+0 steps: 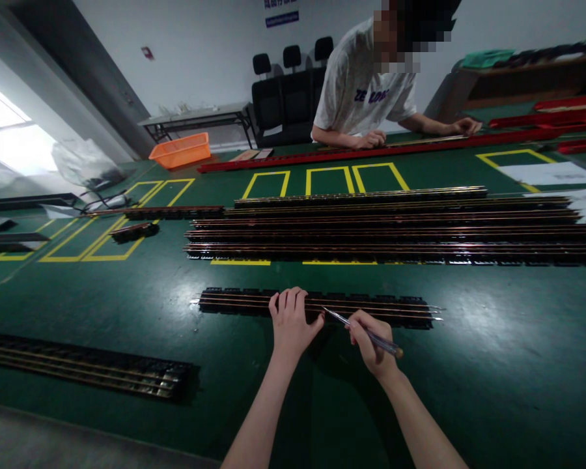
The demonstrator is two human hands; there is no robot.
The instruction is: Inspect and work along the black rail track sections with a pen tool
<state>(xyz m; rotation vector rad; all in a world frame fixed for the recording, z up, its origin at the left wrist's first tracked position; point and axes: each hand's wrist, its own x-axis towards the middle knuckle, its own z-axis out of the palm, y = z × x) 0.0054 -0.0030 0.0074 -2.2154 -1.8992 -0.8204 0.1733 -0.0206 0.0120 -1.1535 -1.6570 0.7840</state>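
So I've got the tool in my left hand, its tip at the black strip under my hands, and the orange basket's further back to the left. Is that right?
Not quite: the tool is in your right hand, not your left, as the head view shows. Its tip is at the black strip, and the orange basket is further back to the left.

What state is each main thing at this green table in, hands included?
Left hand: fingers spread across the middle strip; grip firmness unclear.
Right hand: closed around the pen-like tool.
Pen-like tool: slanted, tip at the middle strip; contact unclear.
Middle strip: lying flat.
Near-left strip: lying flat, untouched, cut off by the picture's edge.
Long strips: lying side by side, untouched.
Orange basket: upright, contents hidden.
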